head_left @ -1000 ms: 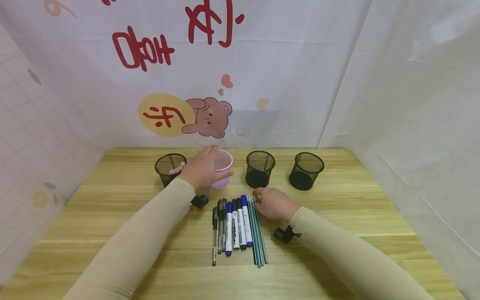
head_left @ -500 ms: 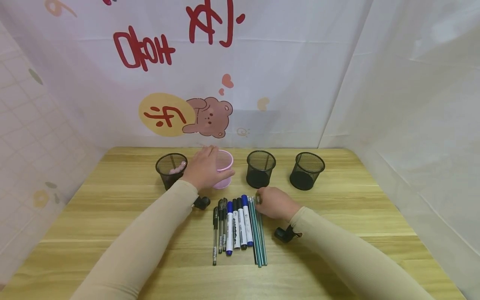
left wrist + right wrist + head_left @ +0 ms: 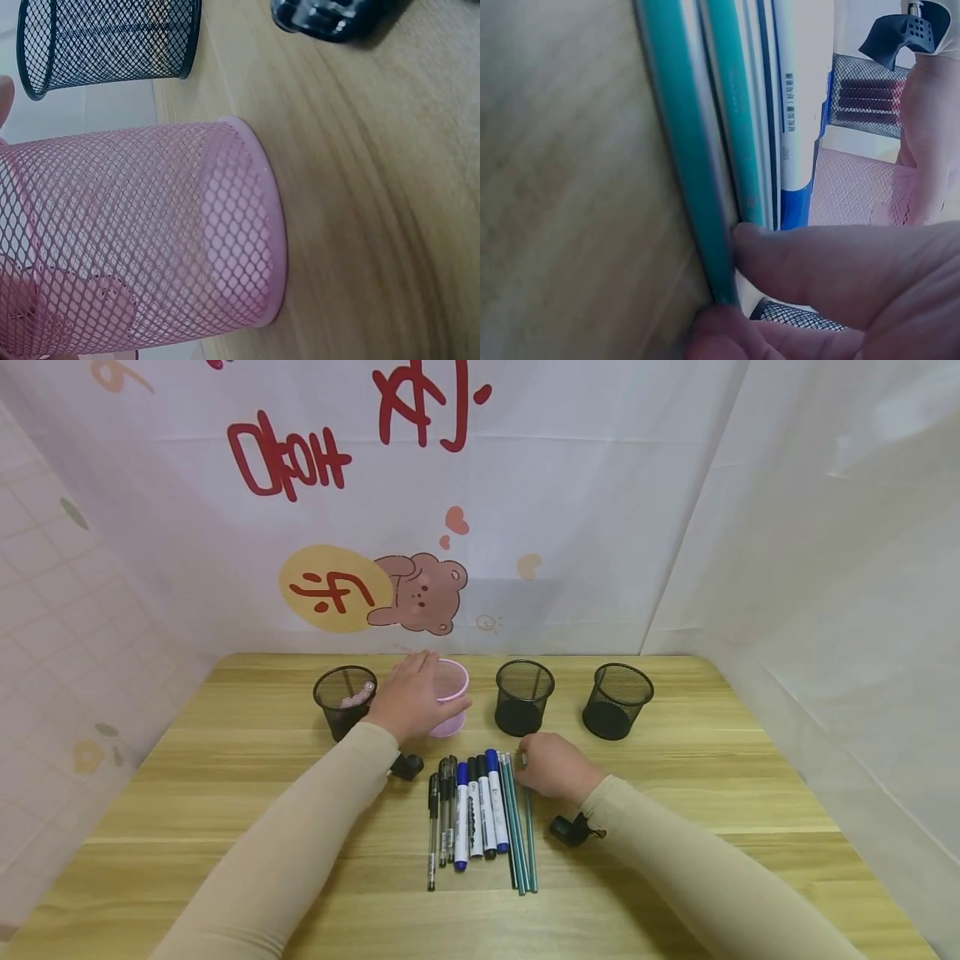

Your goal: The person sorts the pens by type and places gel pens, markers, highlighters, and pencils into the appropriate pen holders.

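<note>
My left hand (image 3: 408, 697) holds the pink mesh pen cup (image 3: 448, 723) near its rim, with the thumb along the front. In the left wrist view the pink cup (image 3: 150, 232) stands on the table, and only bits of the fingers show at the left edge. My right hand (image 3: 553, 766) pinches the far end of a teal pencil (image 3: 694, 165) between thumb and fingers. This pencil lies slightly apart from the other teal pencils (image 3: 513, 827). Left of them lie several white markers (image 3: 480, 814) with blue or black caps, then several black-capped clear pens (image 3: 442, 814).
A black mesh cup (image 3: 345, 697) at far left contains a pink item (image 3: 358, 695). Two more black mesh cups stand to the right, a nearer-centre cup (image 3: 522, 702) and a rightmost cup (image 3: 617, 706). A printed cloth (image 3: 585, 527) hangs behind the wooden table (image 3: 712, 760).
My right hand has shifted slightly right, drawing one teal pencil's far end away from the others. The left hand stays at the pink cup.
</note>
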Tool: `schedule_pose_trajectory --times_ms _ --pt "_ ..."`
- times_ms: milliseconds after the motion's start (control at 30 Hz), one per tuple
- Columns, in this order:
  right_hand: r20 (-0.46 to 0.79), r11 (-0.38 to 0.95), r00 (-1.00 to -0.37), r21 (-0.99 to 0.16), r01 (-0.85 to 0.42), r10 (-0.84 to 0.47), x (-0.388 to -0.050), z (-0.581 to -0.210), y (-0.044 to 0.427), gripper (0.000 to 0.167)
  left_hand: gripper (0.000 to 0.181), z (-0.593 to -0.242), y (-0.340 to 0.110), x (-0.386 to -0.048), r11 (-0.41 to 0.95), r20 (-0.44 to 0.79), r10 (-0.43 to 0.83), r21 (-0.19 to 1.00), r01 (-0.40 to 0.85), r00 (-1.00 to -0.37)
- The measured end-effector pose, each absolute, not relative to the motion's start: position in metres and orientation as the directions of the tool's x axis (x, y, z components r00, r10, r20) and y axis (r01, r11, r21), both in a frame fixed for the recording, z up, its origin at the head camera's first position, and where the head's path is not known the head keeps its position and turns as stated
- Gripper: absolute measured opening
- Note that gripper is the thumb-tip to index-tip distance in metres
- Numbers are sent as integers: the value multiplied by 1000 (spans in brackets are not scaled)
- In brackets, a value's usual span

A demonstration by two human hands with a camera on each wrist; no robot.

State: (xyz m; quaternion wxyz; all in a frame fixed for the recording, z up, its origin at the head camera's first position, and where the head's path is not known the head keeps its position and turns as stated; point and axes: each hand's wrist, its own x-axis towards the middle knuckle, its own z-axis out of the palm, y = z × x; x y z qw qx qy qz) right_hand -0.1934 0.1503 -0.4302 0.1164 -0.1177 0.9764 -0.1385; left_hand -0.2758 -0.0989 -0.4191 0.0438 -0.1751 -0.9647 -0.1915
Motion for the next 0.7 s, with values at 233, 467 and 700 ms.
schedule_pose_trajectory --times_ms 233,467,700 --pt "-208 940 -946 -286 -183 -248 -192 -430 149 31 106 -421 -98 -277 868 153 314 353 348 -937" --pt "-225 937 -943 -306 -169 -243 -196 -431 149 28 105 -422 -98 -277 867 151 304 365 339 -941" --pt "-229 925 -940 -342 -167 -254 -196 -430 150 26 102 -420 -98 -275 861 160 316 366 354 -935"
